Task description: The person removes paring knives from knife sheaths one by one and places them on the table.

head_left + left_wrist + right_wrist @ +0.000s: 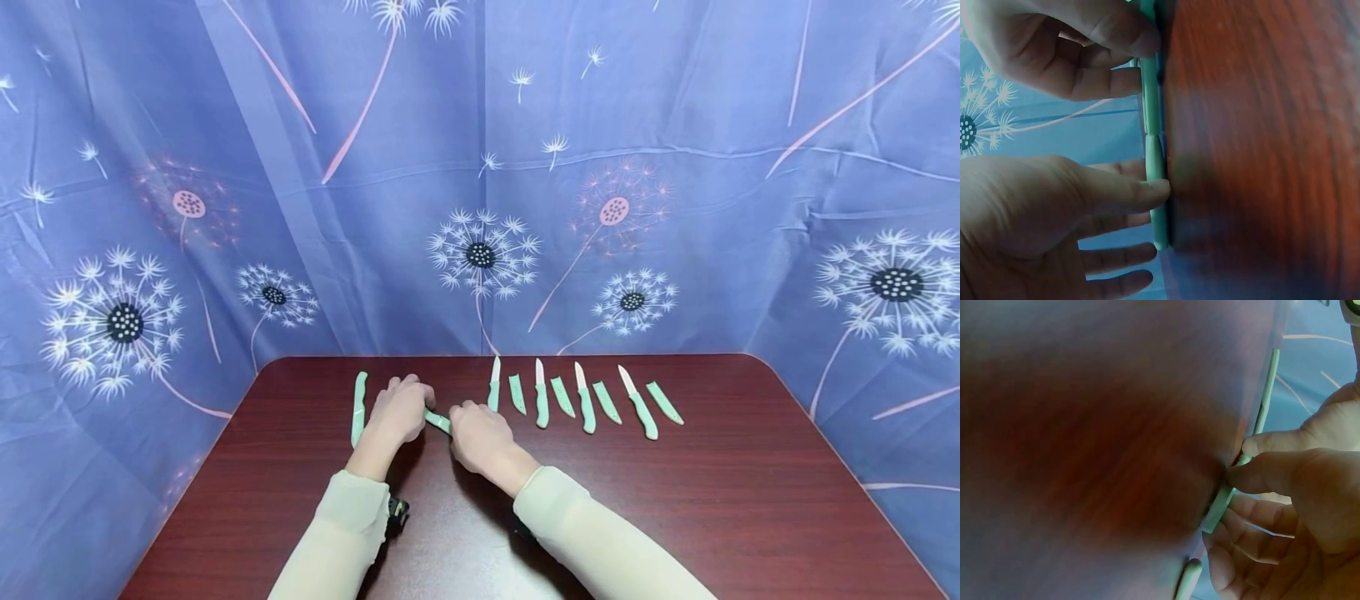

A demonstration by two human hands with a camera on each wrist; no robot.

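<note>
Both hands meet over one paring knife with a mint-green handle (1158, 228) and matching sheath (1151, 109). My left hand (401, 410) pinches the handle between thumb and fingers, its last fingers extended in the left wrist view. Thumb and fingers of my right hand (482, 435) grip the sheath, which covers the blade and meets the handle end to end in the left wrist view. The pair lies low along the tabletop. Left of my left hand lies another knife in its sheath (359, 400), partly hidden by that hand.
To the right, several unsheathed knives with pale blades, one with its handle (587, 414) toward me, alternate with loose green sheaths (607, 403) along the dark red table (712, 508). A blue dandelion-print curtain (375, 250) stands behind the table and along its sides.
</note>
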